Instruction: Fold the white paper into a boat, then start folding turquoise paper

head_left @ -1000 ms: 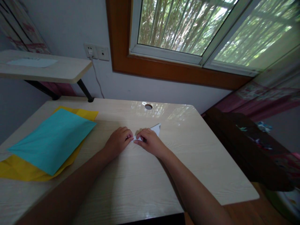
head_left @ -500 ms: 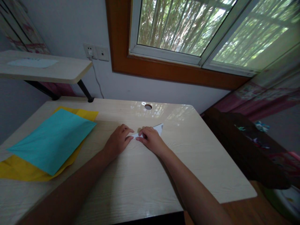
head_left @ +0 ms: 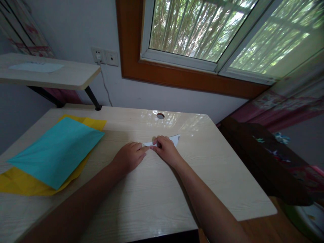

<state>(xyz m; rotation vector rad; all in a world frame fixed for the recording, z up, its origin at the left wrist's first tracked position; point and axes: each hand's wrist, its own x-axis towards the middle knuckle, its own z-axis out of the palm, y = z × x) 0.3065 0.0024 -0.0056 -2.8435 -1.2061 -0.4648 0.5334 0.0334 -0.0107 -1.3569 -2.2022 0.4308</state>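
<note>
Both hands press a small folded white paper (head_left: 169, 140) flat on the bench (head_left: 152, 189). The right hand (head_left: 165, 150) lies over its middle, fingers together on top; the left hand (head_left: 129, 156) touches its near tip with fingers closed. Well to the left of the fingers lies a teal sheet (head_left: 57, 148) (on top of a yellow sheet (head_left: 20, 184)).

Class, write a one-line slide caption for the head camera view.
Both hands, left hand and right hand, press a folded white paper flat on a pale desk beside teal paper.
</note>
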